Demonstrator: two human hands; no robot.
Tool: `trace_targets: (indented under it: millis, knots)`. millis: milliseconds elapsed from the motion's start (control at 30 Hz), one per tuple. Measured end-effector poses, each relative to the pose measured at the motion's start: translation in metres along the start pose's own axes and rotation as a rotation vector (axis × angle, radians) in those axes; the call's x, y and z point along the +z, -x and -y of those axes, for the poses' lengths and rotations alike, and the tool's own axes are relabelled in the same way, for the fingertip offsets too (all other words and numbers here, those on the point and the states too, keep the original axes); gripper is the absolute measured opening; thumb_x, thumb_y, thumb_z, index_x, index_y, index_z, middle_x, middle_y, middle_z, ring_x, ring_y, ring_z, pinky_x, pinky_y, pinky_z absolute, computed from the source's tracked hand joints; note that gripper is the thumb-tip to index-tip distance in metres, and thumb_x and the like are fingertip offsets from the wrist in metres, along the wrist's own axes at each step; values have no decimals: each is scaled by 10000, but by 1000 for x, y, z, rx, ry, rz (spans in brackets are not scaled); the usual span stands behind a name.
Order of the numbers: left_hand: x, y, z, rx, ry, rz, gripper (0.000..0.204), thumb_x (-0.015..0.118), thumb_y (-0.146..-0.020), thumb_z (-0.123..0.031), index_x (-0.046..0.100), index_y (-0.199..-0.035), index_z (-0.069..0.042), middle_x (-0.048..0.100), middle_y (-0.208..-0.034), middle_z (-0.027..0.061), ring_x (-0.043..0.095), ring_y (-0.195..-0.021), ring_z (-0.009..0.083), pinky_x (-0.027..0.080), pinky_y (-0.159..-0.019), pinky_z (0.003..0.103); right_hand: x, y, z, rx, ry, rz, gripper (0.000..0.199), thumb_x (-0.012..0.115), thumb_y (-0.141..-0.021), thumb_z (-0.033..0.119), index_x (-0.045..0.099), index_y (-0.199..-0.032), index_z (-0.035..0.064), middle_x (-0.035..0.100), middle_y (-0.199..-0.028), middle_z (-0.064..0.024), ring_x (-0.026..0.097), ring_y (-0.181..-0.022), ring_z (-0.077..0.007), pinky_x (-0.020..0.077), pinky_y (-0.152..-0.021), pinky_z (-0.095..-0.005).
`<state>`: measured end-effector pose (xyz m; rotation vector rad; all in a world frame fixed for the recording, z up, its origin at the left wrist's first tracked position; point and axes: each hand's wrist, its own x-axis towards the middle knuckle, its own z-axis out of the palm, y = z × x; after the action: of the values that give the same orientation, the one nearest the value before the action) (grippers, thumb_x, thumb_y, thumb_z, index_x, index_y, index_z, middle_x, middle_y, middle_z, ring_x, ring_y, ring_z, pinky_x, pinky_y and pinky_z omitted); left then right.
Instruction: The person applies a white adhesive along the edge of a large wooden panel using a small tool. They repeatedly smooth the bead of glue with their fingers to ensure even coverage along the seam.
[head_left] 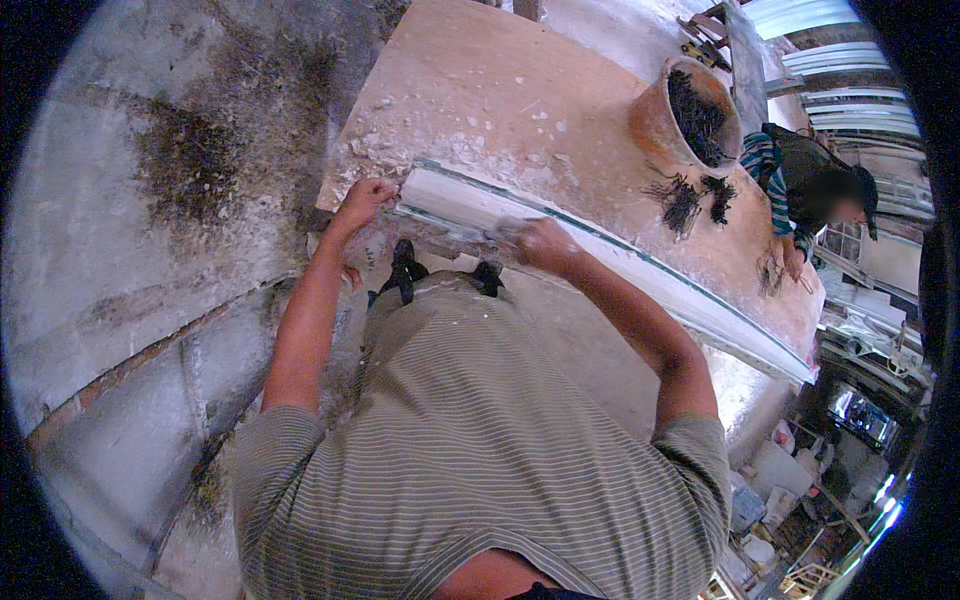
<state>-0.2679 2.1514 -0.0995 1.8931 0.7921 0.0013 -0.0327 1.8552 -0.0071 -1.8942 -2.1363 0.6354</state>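
Plaster-spattered concrete flooring surrounds the long wooden worktable [520, 90] where we stand in our striped shirt, working. Along the table's near edge lies the long white plaster moulding strip [600, 255], running from the table's left corner towards its far right end. Beyond the strip, at the table's far side, sits a terracotta pot [660, 125] filled with dark fibre, with loose fibre tufts [685, 200] scattered beside it; another person [800, 175] in a striped top leans on the table's far right edge. Our left hand [362, 198] is clenched at the strip's left end. Our right hand [540, 242] is closed over the strip's top, just right of that end.
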Motion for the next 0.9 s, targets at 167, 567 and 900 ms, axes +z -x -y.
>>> trace_targets:
  millis: [167,567,900]
  knots:
    - [0,-6,9,-27,-91,-122,303,711,-850,-302,696,-904,-4,692,-842,124,645,-797,205,485,-724,355,37,-113,20,27,41,157,240,553,-855,237,664,-1021,104,670,-828,-190,663,-736,-369,550,-667,-458]
    - [-10,19,2,33,63,-15,280,767,-797,-216,728,-993,-21,728,-955,94,664,-890,181,503,-830,338,-5,-77,33,106,74,162,228,627,-829,279,655,-980,110,684,-835,-148,666,-731,-368,539,-627,-470]
    - [-28,26,-47,-47,-493,146,242,707,-822,-331,739,-931,-118,713,-922,133,678,-879,301,505,-815,413,0,-83,30,914,-1353,-438,285,547,-956,268,664,-1052,26,661,-840,-18,551,-609,-90,427,-471,-276]
